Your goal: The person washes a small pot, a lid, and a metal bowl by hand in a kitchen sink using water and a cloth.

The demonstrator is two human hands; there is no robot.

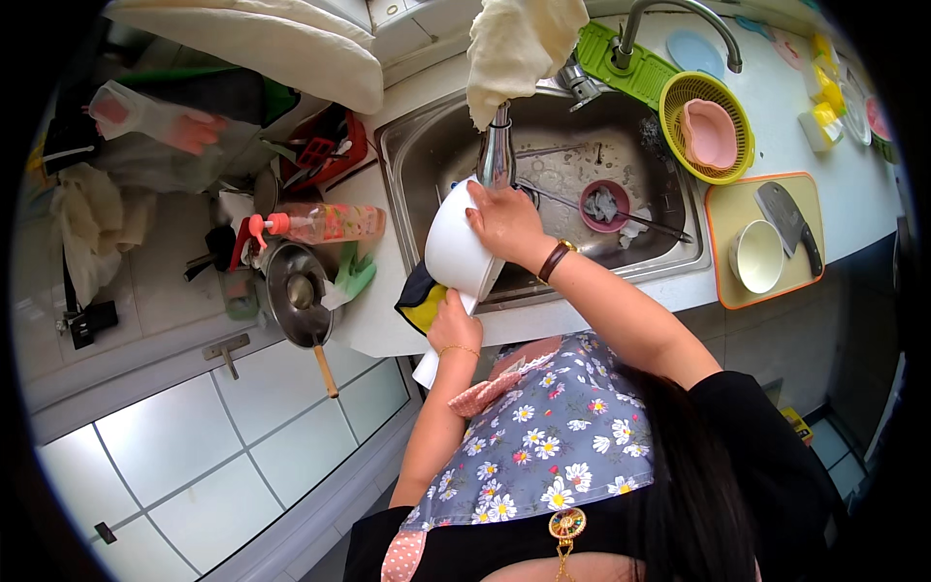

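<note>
My right hand (pixel 509 222) grips the upper rim of a white bowl (pixel 458 244), which is tilted on its side over the left part of a stainless steel sink (pixel 567 138). Near the bowl's lower edge, my left hand (pixel 456 325) is closed on it or on a white strip beside it; which one is unclear. A white piece hangs below that hand. A yellow and black cloth (pixel 422 298) lies on the counter edge by the bowl. Behind my right hand stands a metal faucet piece (pixel 497 156). In the sink is a pink bowl (pixel 605 206) with crumpled grey material.
To the right are a yellow-green colander (pixel 673 138) holding a pink basin (pixel 709 134), and a cutting board (pixel 727 284) with a cleaver (pixel 782 218) and a small bowl (pixel 756 256). A pump bottle (pixel 327 223) and a wok (pixel 280 313) lie left. Pale cloth (pixel 516 51) hangs above the sink.
</note>
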